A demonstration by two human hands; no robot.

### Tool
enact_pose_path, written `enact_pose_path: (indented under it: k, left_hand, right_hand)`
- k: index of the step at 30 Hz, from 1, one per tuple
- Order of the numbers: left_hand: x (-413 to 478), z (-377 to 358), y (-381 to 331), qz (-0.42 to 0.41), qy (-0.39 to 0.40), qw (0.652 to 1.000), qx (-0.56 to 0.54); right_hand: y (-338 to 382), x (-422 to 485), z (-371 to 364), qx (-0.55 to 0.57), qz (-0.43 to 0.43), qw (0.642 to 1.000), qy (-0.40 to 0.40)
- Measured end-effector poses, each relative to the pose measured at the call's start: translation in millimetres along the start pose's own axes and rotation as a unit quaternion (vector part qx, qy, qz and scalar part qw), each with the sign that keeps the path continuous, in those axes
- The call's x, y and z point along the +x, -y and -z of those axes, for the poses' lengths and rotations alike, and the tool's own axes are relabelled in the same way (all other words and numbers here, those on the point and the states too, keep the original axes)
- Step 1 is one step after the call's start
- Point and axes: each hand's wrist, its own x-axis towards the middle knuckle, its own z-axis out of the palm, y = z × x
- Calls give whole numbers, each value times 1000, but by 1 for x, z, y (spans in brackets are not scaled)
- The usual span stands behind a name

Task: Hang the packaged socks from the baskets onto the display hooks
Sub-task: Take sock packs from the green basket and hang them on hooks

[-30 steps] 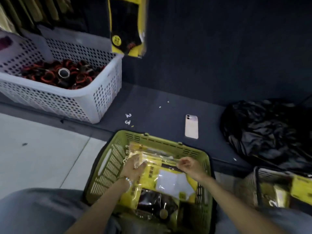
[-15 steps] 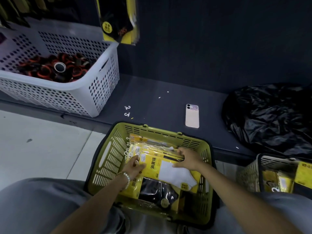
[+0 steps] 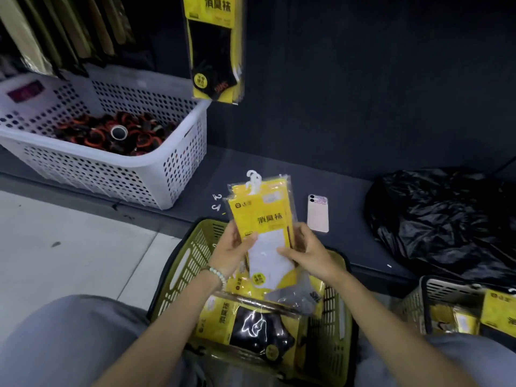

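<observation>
Both hands grip one small bundle of sock packs, held upright just above the green basket. The left hand clamps the bundle's left edge, thumb across the front; the right hand pinches the right edge the same way, fingers behind. How many packs the bundle holds I cannot tell — more than one, by the layered edges. A white hanger sticks up from the top, clear of both hands.

Under the hands, other packs lie flat in the green basket, and a second basket at the right edge holds more. On the dark shelf beyond lie a phone, two loose hangers, a black bag and a white basket of dark rolled goods. Above that, hanging packs of the same kind dangle against the dark wall; their hook is out of view.

The step in hand looks like gathering and squaring up a bundle before hanging it, and the task seems far from done, with stock left in both baskets. The next move calls for raising the bundle to the wall, keeping the hanger loops lined up, and threading them over a hook — the slippery film could let the packs fan apart.
</observation>
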Motion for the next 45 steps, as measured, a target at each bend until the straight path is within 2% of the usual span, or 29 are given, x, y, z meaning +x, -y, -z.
enact_pose_path:
  k: [3,6,8,10,12,17,19,23,27,33,40,45]
  left_hand:
    - [-13,-3,9,-27,52,982,180]
    - [-26,-5,33,39,74,959,271]
    - [-29,-2,34,59,64,957,275]
    - [-22,3,20,23,45,956,289]
    - [-11,6,-1,-20,53,967,247]
    - [18,8,-66,-68,70,986,132]
    - [27,13,-94,-101,47,985,132]
    - [38,29,-144,-164,-19,978,130]
    - [44,44,-182,-197,-52,972,120]
    - [55,79,-220,-241,-143,947,154]
    - [64,145,-246,-232,-314,913,118]
    - [72,168,-251,-244,-372,890,104]
  right_hand:
    - [-9,-5,-11,-68,3,998,5]
    - [-30,-10,-21,-164,-42,985,41]
    - [-33,-11,-23,-157,-34,987,26]
    - [-23,-9,-21,-114,-8,993,-8]
    - [-6,-6,-15,-63,24,997,-41]
    - [64,11,-1,-17,126,970,-206]
    - [97,19,1,11,155,965,-214]
    - [147,32,-2,67,189,966,-160]
    - [187,47,-12,130,162,972,-108]
    - [233,77,-31,127,184,971,-89]
    - [280,120,-45,130,230,955,-139]
    - [318,155,-53,90,278,937,-190]
